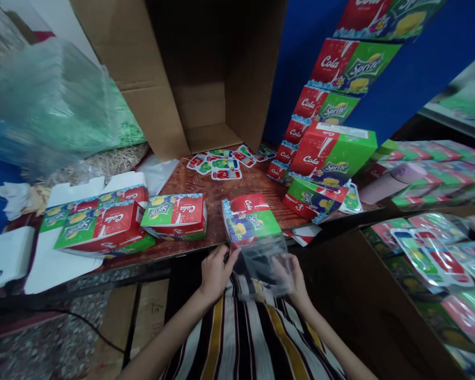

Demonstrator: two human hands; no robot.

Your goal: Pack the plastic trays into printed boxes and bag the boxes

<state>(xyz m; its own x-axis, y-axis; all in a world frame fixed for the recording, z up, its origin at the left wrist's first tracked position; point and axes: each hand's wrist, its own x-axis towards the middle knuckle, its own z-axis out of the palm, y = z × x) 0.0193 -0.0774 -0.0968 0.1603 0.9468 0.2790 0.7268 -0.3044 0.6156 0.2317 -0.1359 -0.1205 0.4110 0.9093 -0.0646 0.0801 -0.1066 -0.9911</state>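
My left hand (214, 270) and my right hand (291, 274) are both closed on the edges of a clear plastic bag (266, 264), held over my lap just below the table's front edge. The bag's top sits against a small red-and-green Cola/Sprite printed box (250, 217) at the edge of the brown table (206, 184). Whether the box is partly inside the bag cannot be told. My striped clothing shows beneath the hands.
Similar boxes (174, 215) and flat ones (98, 229) lie to the left. An open cardboard carton (198, 79) stands at the back, small printed packets (225, 161) before it. More boxes (332, 153) stack on the right. Packets fill a carton (439, 264) at right.
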